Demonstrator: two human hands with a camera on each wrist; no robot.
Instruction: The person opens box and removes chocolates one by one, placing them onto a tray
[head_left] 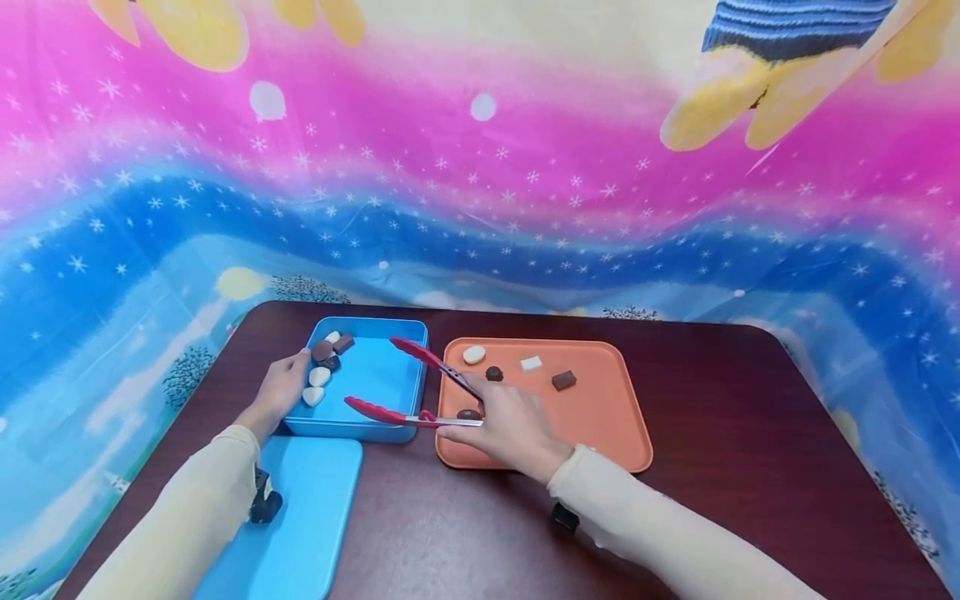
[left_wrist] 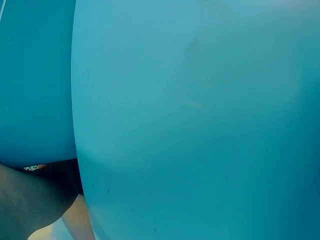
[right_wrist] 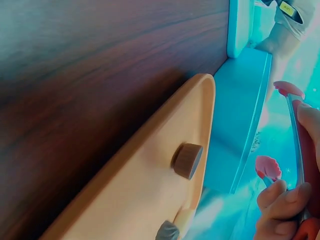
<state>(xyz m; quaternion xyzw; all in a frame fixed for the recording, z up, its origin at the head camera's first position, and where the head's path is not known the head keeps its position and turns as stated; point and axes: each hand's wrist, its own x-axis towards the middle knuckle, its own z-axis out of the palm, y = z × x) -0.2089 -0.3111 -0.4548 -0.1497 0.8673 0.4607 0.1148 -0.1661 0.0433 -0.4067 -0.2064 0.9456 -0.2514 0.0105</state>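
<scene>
My right hand (head_left: 517, 429) grips a pair of red-tipped metal tongs (head_left: 382, 412) above the near left part of the orange tray (head_left: 600, 425). The tongs' arms are spread, with nothing between the tips, which hang over the blue box (head_left: 382, 375). My left hand (head_left: 281, 387) holds the box's left wall at the rim. Along that side inside the box lie several chocolates (head_left: 318, 377), white and brown. On the tray are a white oval chocolate (head_left: 474, 355), a dark round one (head_left: 494, 373), a white block (head_left: 531, 363), a brown block (head_left: 564, 380) and a brown chocolate (head_left: 469, 414) partly behind the tongs.
A flat blue lid (head_left: 315, 508) lies in front of the box, under my left forearm. Box and tray stand side by side on a dark wooden table (head_left: 720, 417). A printed cloth (head_left: 480, 192) hangs behind the table and along its sides.
</scene>
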